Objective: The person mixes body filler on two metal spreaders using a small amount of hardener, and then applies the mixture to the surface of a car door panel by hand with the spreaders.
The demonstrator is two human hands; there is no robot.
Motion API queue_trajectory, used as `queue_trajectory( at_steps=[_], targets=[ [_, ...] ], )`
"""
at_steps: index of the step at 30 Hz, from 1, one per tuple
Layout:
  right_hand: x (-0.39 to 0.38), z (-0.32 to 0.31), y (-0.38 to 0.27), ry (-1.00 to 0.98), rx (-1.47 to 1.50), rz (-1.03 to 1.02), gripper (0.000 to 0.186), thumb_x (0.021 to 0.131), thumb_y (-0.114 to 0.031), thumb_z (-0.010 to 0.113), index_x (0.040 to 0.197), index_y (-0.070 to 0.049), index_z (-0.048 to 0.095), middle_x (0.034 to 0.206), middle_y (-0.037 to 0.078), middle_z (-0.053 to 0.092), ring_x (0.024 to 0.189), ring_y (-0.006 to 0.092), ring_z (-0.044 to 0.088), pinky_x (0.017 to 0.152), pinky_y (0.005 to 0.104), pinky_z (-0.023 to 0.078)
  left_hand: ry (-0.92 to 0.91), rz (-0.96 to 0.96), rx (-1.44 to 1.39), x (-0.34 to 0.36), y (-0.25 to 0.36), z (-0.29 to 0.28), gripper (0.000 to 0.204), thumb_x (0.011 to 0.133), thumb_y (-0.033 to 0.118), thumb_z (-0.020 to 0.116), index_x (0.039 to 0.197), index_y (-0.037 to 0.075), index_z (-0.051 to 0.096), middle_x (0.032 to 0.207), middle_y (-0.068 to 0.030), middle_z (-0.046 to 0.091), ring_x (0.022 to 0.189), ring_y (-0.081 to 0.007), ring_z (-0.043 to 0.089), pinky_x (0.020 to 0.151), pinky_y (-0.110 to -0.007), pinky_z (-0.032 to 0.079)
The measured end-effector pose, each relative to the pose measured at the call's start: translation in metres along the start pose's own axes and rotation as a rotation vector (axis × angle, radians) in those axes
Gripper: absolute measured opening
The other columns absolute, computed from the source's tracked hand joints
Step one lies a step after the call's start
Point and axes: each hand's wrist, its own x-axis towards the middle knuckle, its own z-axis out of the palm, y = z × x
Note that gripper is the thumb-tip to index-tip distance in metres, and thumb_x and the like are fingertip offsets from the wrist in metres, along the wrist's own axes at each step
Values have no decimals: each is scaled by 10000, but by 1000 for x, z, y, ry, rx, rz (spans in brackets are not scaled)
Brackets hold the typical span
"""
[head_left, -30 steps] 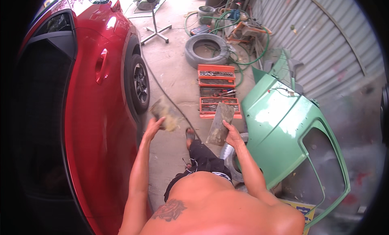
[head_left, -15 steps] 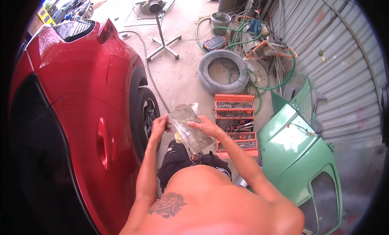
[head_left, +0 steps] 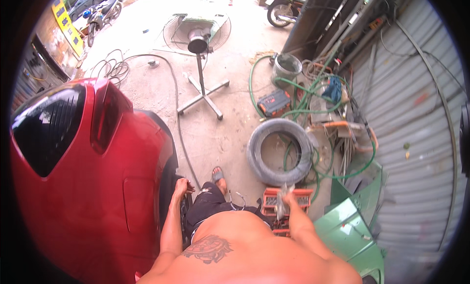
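Note:
My right hand (head_left: 291, 196) is closed on a flat grey sheet (head_left: 281, 207), turned nearly edge-on and blurred, above the orange toolbox (head_left: 271, 198). The toolbox is partly hidden by my forearm and the sheet. My left hand (head_left: 183, 186) hangs beside my left thigh, close to the red car's (head_left: 147, 186) dark wheel arch. Its fingers are curled in, and what they hold, if anything, is too small to make out.
A grey tyre (head_left: 254, 159) lies beyond the toolbox, with green hose (head_left: 338, 177), a dark case (head_left: 274, 104) and a bucket (head_left: 288, 68) behind it. Ahead stands a pedestal fan (head_left: 200, 78). A green car panel (head_left: 345, 230) leans near the corrugated wall (head_left: 421, 137).
I have moved forward along the car. The sheet went from in front of my belly, between both hands, out to the right in my right hand; my left hand dropped to my side.

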Motion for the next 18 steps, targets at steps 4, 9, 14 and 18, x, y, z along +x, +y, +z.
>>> queue_trajectory(
  at_steps=[4, 9, 14, 18],
  targets=[
    [-14, -24, -43, -201, -25, -12, 600, 754, -430, 731, 1151, 9, 632, 1156, 250, 630, 1103, 381, 600, 931, 432, 475, -25, 211, 176, 51, 143, -8, 407, 956, 276, 365, 782, -30, 569, 659, -155, 641, 570, -244, 658, 499, -342, 539],
    [14, -24, -123, -285, 242, 49, 539, 761, -363, 743, 1114, 32, 644, 1113, 261, 645, 1063, 396, 616, 893, 441, 478, -193, 232, 460, 140, 319, 46, 362, 964, 231, 419, 773, -18, 599, 667, -114, 648, 565, -181, 640, 514, -301, 512],
    [94, 41, -202, -439, 254, 63, 398, 766, -185, 633, 1066, 76, 638, 1085, 307, 626, 1092, 407, 600, 862, 448, 494, -379, 318, 549, 247, 419, 98, 201, 874, 77, 487, 1015, 0, 609, 719, -93, 654, 641, -156, 646, 572, -291, 500],
    [239, 66, -187, -392, 9, 21, 312, 759, -146, 577, 972, 62, 672, 1036, 293, 644, 1038, 412, 623, 843, 443, 504, -534, 374, 580, 345, 535, 215, 239, 907, 121, 519, 1109, 17, 593, 750, -83, 646, 671, -154, 646, 604, -295, 513]
  ],
)
